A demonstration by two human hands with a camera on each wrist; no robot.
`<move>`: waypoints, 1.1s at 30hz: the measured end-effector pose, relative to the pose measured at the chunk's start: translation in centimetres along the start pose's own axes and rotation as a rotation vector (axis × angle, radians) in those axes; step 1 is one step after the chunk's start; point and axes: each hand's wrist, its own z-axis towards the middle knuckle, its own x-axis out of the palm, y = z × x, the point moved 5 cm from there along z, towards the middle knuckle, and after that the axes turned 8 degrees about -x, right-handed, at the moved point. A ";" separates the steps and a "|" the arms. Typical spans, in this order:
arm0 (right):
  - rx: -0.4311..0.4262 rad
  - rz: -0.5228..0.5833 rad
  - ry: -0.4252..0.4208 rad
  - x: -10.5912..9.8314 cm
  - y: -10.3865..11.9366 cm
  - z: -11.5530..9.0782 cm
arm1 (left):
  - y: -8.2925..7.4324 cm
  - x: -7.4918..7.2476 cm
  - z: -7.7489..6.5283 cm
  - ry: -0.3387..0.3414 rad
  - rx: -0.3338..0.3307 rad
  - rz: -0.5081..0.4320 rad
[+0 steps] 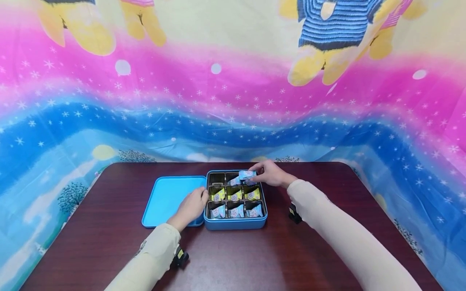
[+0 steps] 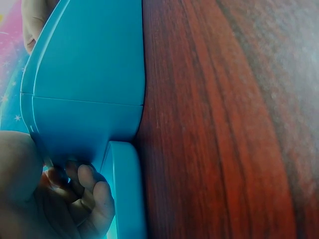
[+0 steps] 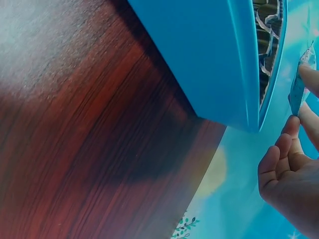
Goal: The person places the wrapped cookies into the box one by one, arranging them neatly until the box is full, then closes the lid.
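Note:
A blue box (image 1: 236, 224) with a divided dark insert stands on the table. Its middle row holds yellow wrapped candies (image 1: 234, 195), its front row light blue ones (image 1: 236, 211). Over the back right corner my right hand (image 1: 271, 173) pinches a light blue wrapped candy (image 1: 247, 175) between thumb and fingers; the right wrist view shows this candy (image 3: 297, 89) above the rim. Another blue candy (image 1: 234, 181) lies in the back middle compartment. At the box's left side, my left hand (image 1: 192, 205) grips the rim, with curled fingers (image 2: 102, 196) against the outer wall.
The blue lid (image 1: 171, 198) lies on the table to the left of the box, partly under my left hand. Dark reddish wood makes up the tabletop (image 1: 233, 258). A colourful printed cloth (image 1: 218, 101) hangs behind and around the table.

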 end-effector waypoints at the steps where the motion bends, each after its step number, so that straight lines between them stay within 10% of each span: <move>1: 0.001 0.002 0.001 0.1 0.0 0.1 | 0.0 0.0 0.0 0.001 0.000 0.000; 33: 0.028 -0.101 0.034 2.6 3.3 2.7 | 0.1 0.0 0.2 -0.012 -0.002 0.006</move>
